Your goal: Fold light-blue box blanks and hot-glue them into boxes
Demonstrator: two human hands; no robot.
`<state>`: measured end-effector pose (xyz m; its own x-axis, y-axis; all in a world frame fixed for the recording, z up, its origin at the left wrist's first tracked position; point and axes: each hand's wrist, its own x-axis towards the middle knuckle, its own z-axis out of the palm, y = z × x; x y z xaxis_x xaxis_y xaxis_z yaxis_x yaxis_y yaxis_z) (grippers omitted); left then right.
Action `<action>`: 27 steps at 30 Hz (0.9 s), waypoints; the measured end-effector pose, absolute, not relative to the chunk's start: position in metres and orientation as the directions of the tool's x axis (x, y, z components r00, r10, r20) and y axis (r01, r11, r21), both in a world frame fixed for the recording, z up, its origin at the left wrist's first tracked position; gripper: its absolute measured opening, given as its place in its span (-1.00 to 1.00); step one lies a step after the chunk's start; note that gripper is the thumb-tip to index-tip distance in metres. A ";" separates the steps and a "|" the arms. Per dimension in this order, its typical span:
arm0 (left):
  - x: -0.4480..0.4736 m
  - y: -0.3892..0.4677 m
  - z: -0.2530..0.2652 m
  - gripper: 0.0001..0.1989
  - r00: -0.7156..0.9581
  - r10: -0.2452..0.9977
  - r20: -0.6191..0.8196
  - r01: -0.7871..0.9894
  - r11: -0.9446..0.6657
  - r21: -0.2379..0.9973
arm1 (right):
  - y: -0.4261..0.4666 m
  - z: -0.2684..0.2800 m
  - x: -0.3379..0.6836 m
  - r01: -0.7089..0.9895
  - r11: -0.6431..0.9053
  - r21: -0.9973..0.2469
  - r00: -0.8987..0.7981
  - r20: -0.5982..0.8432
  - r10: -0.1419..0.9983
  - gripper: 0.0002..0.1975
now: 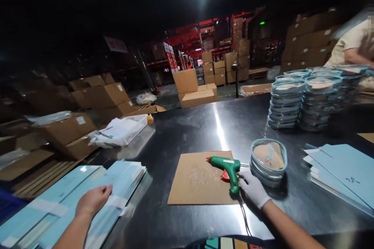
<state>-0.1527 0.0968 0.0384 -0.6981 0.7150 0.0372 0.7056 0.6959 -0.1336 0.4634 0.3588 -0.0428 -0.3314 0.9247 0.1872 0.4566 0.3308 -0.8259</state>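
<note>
Resting my loosely open right grip [254, 190] beside the hot-glue gun [224, 162], likely light, stiff, best held by its handle [233, 181], I cannot tell whether my left grip [92, 201] holds cards [126, 177].

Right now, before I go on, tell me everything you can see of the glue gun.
The glue gun has a green, plastic-looking body with a pale label on its barrel, an orange-red nozzle and a red trigger. It lies on its side over the right part of a cardboard sheet, nozzle pointing left. A pale stick juts from its back, and a dark cord trails from the handle. The gloved right hand is at the handle; firm grip cannot be told.
</note>
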 end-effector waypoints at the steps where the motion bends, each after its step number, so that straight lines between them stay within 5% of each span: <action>1: -0.148 0.096 0.040 -0.55 -0.708 0.704 0.052 0.691 0.706 -0.152 | 0.358 -0.042 0.463 0.449 0.334 -0.829 -0.331 0.193 0.924 -0.58; 8: -0.125 0.105 0.052 -0.55 -0.596 0.793 0.124 0.728 0.599 -0.332 | 0.354 -0.038 0.459 0.409 0.316 -0.856 -0.328 0.185 0.926 -0.61; 12: -0.096 0.117 0.046 -0.54 -0.606 0.782 0.142 0.722 0.616 -0.315 | 0.351 -0.035 0.459 0.397 0.297 -0.868 -0.325 0.170 0.930 -0.66; 16: -0.051 0.112 0.027 -0.69 -0.458 0.805 -0.378 0.866 0.500 0.016 | 0.350 -0.034 0.459 0.390 0.295 -0.873 -0.334 0.164 0.928 -0.67; 18: -0.042 0.108 0.029 -0.60 -0.314 0.784 -0.535 0.858 0.476 0.193 | 0.351 -0.034 0.460 0.383 0.298 -0.874 -0.345 0.164 0.924 -0.66; 21: -0.066 0.109 0.052 -0.40 -0.445 0.799 -0.404 0.780 0.568 0.264 | 0.354 -0.036 0.461 0.388 0.301 -0.871 -0.350 0.162 0.923 -0.68; 25: -0.132 0.111 0.079 -0.31 -0.837 0.545 0.053 0.539 0.837 -0.093 | 0.356 -0.037 0.462 0.394 0.300 -0.869 -0.342 0.164 0.925 -0.69; 27: -0.155 0.104 0.074 -0.30 -0.849 0.522 0.083 0.496 0.841 -0.216 | 0.356 -0.037 0.462 0.392 0.305 -0.868 -0.340 0.171 0.925 -0.69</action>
